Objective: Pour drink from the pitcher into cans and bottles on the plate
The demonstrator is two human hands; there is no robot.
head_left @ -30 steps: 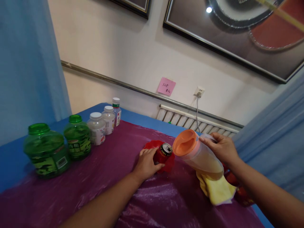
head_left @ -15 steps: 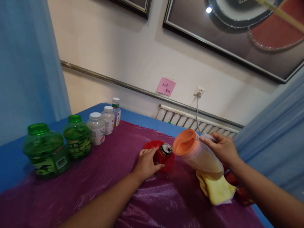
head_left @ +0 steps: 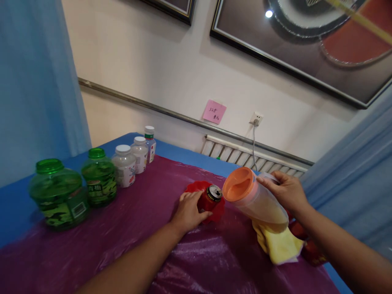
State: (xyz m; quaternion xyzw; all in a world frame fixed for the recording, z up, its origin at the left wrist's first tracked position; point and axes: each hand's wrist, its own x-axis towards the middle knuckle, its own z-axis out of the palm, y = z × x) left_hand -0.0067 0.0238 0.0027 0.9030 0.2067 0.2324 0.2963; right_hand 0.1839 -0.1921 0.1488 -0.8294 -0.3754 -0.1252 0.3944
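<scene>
My left hand (head_left: 188, 211) grips a red drink can (head_left: 210, 197) that stands in a red dish (head_left: 195, 188) on the purple plastic sheet (head_left: 147, 241). My right hand (head_left: 286, 191) holds a clear pitcher (head_left: 260, 203) with an orange lid (head_left: 238, 183) by its handle. The pitcher is tilted toward the can, its lid just right of the can's top, and pale yellow liquid lies in its lower part. A yellow cloth (head_left: 280, 244) lies under the pitcher.
Along the left edge stand two green jars (head_left: 58, 195), two white-capped jars (head_left: 125, 165) and a small bottle (head_left: 150, 143). The blue table (head_left: 18, 204) meets a wall with a radiator (head_left: 254, 157), a socket and a pink note. Red things lie by my right forearm.
</scene>
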